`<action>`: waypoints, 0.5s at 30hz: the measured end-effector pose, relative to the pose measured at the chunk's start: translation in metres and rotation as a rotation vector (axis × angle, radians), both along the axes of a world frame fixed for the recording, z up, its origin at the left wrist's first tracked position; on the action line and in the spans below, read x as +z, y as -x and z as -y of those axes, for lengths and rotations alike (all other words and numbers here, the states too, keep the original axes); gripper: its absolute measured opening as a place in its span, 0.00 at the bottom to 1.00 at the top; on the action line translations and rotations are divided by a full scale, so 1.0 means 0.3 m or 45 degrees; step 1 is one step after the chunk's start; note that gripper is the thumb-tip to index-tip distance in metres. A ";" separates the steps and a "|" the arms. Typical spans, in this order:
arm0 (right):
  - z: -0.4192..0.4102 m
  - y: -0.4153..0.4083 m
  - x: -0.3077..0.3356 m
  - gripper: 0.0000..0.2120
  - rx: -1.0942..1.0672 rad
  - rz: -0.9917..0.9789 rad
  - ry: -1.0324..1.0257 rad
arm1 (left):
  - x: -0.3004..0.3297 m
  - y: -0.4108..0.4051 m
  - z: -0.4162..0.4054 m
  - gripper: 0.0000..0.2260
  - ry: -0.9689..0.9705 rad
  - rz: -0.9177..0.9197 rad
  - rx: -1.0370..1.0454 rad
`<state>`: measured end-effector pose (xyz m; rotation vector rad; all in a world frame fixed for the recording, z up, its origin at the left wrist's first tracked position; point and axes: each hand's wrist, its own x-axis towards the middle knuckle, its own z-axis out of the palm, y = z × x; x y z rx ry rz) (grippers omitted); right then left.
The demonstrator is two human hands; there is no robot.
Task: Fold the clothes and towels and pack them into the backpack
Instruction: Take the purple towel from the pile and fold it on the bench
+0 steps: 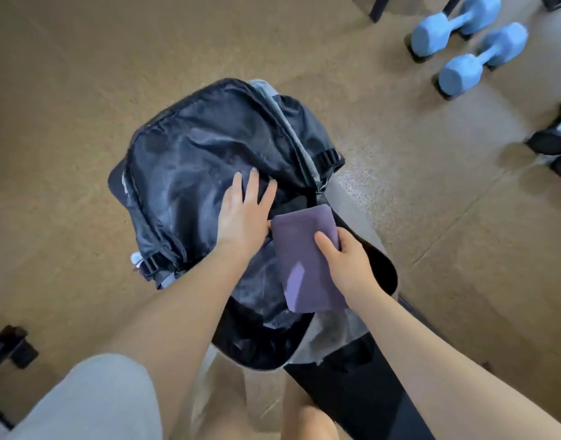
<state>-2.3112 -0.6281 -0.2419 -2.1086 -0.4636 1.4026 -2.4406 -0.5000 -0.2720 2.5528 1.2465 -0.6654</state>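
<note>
Head view — right hand (349,262) grips purple towel (304,265).

Tan speckled floor (82,90), two pale blue dumbbells (482,55) and dark furniture legs (379,7) upper right.

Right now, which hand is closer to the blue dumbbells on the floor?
Right. The right hand grips the purple towel over the backpack, on the dumbbells' side. The left hand lies flat on the backpack, farther away.
</note>
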 end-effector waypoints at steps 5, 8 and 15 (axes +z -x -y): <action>-0.034 0.056 -0.047 0.14 -0.040 0.018 0.076 | -0.045 0.006 -0.091 0.33 0.013 -0.074 -0.111; -0.068 0.083 -0.050 0.17 -0.020 0.042 0.095 | -0.002 0.004 -0.156 0.18 0.061 -0.005 -0.225; -0.180 0.107 -0.026 0.13 -0.034 0.165 0.067 | 0.164 0.018 -0.277 0.10 0.176 0.292 -0.319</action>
